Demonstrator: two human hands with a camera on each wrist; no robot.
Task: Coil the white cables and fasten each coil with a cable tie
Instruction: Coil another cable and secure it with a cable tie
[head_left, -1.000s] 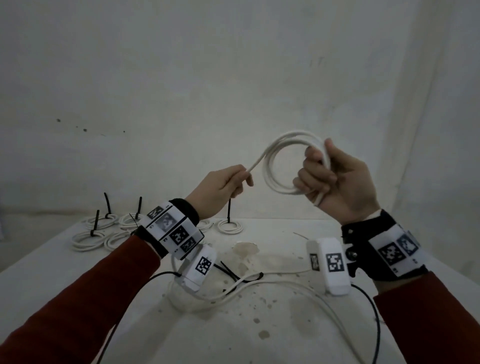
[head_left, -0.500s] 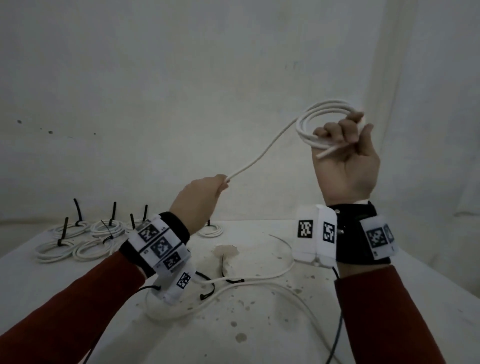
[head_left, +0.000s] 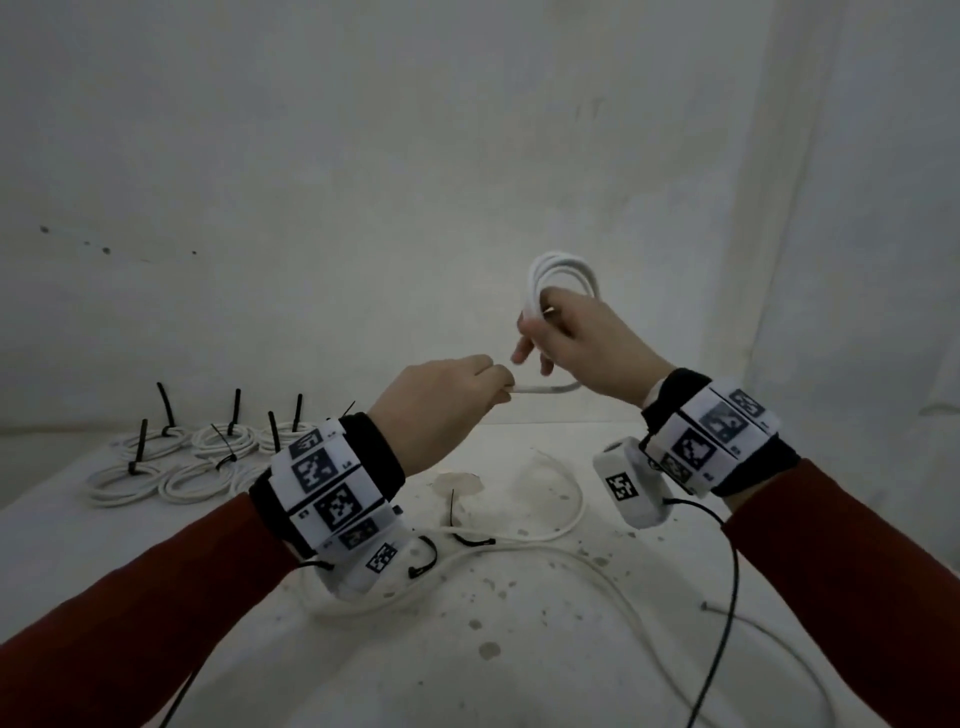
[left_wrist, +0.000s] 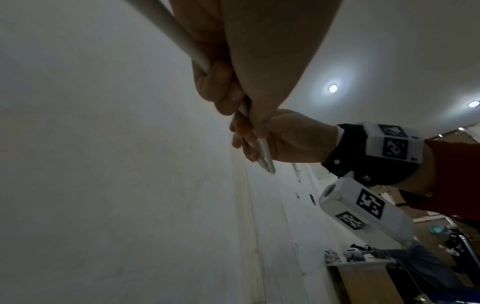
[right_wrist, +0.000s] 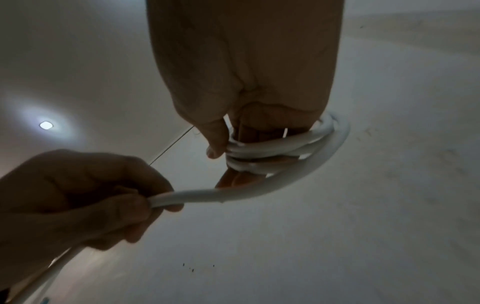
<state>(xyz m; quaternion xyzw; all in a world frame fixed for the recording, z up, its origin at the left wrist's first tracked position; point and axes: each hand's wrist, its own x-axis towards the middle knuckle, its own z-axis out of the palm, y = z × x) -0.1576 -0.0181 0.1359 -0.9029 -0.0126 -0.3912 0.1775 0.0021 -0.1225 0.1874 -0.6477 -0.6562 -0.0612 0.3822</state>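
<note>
Above the table my right hand holds a small white cable coil, its loops wound round the fingers and pinned by the thumb. A short free stretch of the same cable curves from the coil to my left hand, which pinches it between thumb and curled fingers. In the right wrist view the coil wraps my fingers and the strand enters the left fist. The two hands are a few centimetres apart.
Several tied white coils with upright black cable ties lie at the table's back left. Loose white cable and black ties lie on the stained white table below my hands. A white wall stands close behind.
My right hand came down and left from its raised position, bringing the coil close to my left hand. The long taut stretch of cable between the hands has shortened to a small curve.
</note>
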